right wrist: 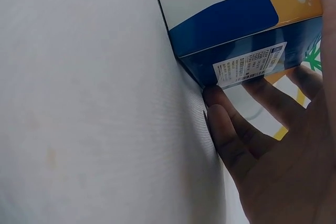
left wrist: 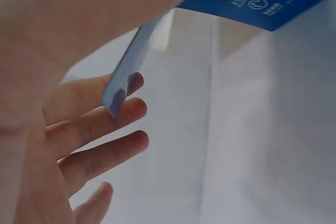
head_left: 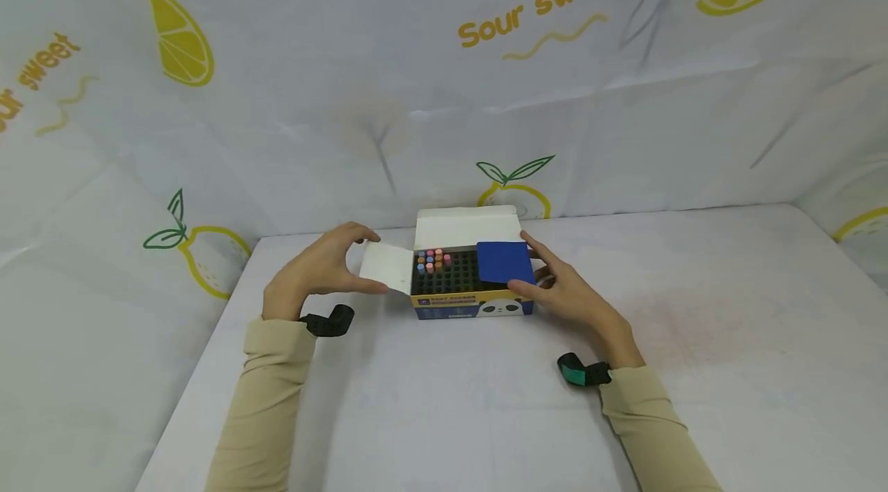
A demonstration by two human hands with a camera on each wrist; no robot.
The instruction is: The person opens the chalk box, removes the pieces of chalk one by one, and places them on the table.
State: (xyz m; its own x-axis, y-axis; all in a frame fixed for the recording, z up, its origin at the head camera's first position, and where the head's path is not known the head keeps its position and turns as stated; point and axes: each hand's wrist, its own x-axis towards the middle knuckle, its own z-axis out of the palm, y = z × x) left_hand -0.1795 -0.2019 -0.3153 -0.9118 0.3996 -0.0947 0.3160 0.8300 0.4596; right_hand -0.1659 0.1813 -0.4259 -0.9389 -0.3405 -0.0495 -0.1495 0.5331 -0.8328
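Note:
A blue and yellow cardboard box point(head_left: 444, 313) with a panda on its front stands with its lid point(head_left: 466, 226) raised at the back. Several coloured sticks point(head_left: 430, 261), too small to name, fill the left end of a black holed tray point(head_left: 458, 274). My left hand point(head_left: 312, 264) touches the white left flap point(head_left: 385, 267), which sticks outward; thumb and forefinger lie by its two edges, the other fingers extended. Over the box's right end lies the blue right flap point(head_left: 504, 262). My right hand point(head_left: 572, 293) has its thumb at that flap's front corner, its other fingers against the box's right side.
The box stands on a white-covered table point(head_left: 430, 415), close to its back edge. Behind rises a white cloth point(head_left: 312, 129) printed with lemons and lettering. Black wrist mounts point(head_left: 329, 321) sit on both wrists.

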